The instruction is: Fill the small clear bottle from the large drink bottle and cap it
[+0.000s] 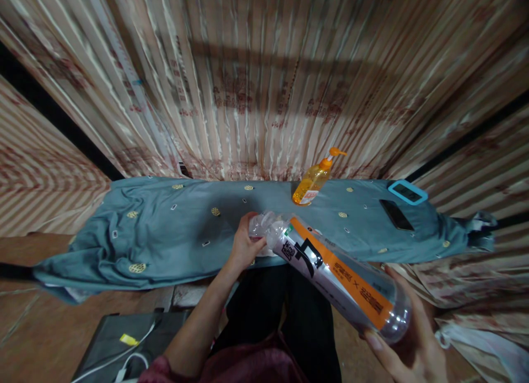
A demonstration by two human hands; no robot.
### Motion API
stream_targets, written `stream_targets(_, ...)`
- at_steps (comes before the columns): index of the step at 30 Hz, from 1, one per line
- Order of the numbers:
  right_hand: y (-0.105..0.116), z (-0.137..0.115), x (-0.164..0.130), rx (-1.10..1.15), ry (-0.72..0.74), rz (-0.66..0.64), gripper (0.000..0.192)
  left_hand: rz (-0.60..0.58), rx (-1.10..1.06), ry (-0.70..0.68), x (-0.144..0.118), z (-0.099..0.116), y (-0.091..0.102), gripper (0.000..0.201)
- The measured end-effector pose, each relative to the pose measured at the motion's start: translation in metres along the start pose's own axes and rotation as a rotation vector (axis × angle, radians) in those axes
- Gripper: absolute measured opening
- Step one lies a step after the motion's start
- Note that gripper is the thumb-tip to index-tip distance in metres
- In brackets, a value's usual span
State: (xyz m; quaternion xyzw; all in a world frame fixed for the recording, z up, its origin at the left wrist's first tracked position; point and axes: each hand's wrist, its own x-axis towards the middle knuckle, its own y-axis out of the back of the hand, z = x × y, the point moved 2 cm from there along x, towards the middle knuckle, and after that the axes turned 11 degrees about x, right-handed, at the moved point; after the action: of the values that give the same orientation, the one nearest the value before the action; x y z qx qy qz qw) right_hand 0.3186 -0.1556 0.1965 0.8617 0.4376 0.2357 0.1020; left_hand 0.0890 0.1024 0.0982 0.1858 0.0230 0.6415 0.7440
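My right hand [407, 347] grips the base of a large clear plastic bottle [334, 273] with an orange and black label. The bottle lies tilted, its neck pointing up and left over the near edge of the table. My left hand [244, 245] closes on the bottle's neck and cap end. The bottle looks empty or nearly so.
A teal cloth [173, 234] covers the low table. On it stand an orange pump dispenser bottle [314, 180], a dark phone [395, 214] and a blue-framed device [407, 192]. Striped curtains [264, 80] hang behind. A dark box with white cables [124, 350] sits at lower left.
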Motion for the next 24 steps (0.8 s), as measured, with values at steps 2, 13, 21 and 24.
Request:
stream_targets(2, -0.008, -0.014, -0.001, 0.034, -0.077, 0.068, 0.089, -0.006, -0.003, 0.002, 0.0, 0.0, 0.0, 0.072)
stream_targets(13, 0.01, 0.01, 0.004, -0.068, 0.085, -0.084, 0.089, 0.005, -0.033, 0.005, -0.001, 0.0, -0.001, 0.07)
stream_targets(21, 0.008, 0.003, 0.001, -0.055, 0.083, -0.075, 0.088, 0.002, -0.022, 0.001, -0.001, 0.001, -0.001, 0.071)
stream_targets(24, 0.001, -0.005, -0.001, -0.006, 0.013, -0.008, 0.084, -0.002, -0.021, 0.002, -0.001, 0.002, 0.0, 0.071)
